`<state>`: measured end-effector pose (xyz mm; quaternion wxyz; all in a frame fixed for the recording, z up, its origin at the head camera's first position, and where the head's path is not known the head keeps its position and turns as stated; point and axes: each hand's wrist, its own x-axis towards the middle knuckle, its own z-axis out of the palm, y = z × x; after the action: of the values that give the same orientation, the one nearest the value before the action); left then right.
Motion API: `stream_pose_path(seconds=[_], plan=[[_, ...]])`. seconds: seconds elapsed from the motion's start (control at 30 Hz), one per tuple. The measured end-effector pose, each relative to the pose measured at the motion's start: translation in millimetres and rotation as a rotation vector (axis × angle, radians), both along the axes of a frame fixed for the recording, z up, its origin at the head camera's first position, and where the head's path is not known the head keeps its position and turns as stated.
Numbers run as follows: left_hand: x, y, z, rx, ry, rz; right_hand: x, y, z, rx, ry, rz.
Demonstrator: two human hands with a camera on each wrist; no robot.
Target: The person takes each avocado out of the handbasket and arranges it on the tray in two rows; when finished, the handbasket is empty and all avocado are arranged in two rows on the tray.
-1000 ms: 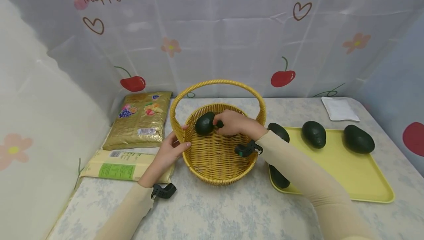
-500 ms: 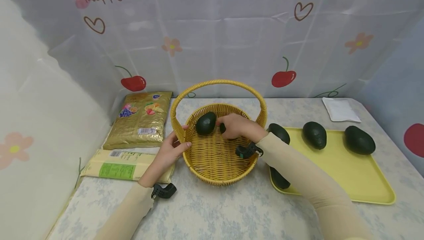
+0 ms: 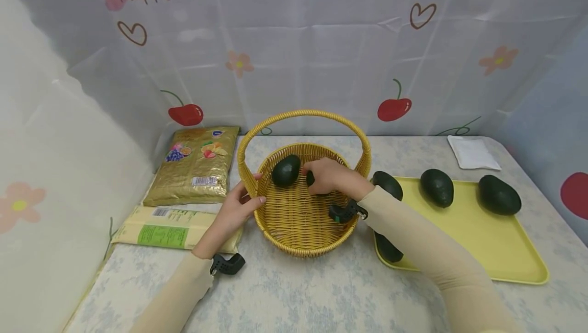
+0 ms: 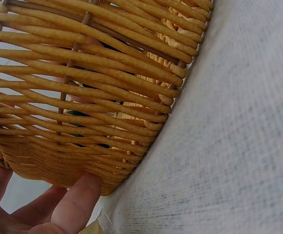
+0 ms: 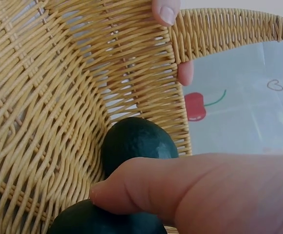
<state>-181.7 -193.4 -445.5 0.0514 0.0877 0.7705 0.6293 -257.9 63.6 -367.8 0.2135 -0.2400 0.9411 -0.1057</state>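
Note:
A yellow wicker basket with a tall arched handle stands mid-table. My left hand holds its left rim beside the foot of the handle; the left wrist view shows fingers against the woven wall. Inside, at the back left, lies a dark green avocado. My right hand reaches into the basket just right of it and grips a second avocado, mostly hidden under the hand in the head view. In the right wrist view my thumb presses on this avocado, close beside the first one.
To the right, a yellow tray bears several avocados, some partly behind the right forearm. A white packet lies behind it. Left of the basket are a gold fruit-print bag and a cream-and-green packet.
My right hand has shifted slightly right inside the basket with its avocado, a little away from the first one. My left hand stays on the rim.

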Motion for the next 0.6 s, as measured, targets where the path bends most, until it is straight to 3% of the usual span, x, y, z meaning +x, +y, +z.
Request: stream_pose_path(seconds=[0.2,0.6], plan=[[0.3,0.6,1.8,-0.003,-0.005,0.003,1.9,1.9,-1.3,-0.015,-0.008,-0.021],[0.8,0.8,0.8,0.001,0.000,0.002,8.8,8.8,4.0,-0.050,-0.009,0.014]])
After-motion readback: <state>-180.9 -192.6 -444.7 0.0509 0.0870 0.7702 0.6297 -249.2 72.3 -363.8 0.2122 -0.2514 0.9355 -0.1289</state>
